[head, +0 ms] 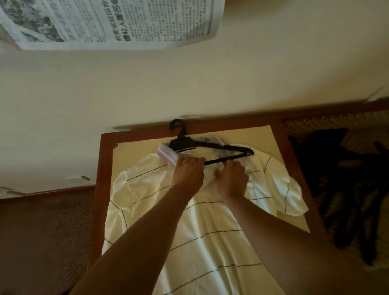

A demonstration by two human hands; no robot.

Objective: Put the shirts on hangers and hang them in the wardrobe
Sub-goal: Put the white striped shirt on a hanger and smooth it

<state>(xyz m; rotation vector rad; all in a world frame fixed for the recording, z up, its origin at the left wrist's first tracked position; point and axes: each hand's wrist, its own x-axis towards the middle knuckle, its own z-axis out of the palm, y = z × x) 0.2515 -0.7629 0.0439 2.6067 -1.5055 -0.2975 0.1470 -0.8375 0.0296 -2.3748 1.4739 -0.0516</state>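
White with thin dark stripes, the polo shirt (pixel 200 226) lies flat on a wood-framed table (pixel 99 186), collar away from the person, its length running back under both forearms. Just beyond the knuckles the black plastic hanger (pixel 211 149) lies crosswise at the collar, hook pointing to the far wall (pixel 140 87). The left hand (pixel 187 173) grips the hanger's lower bar; the right hand (pixel 232 179) bunches fabric at the neck opening, nearer the exposed hanger end. Dark hangers (pixel 348 184) lie right of the hands; newspaper (pixel 105 19) hangs above
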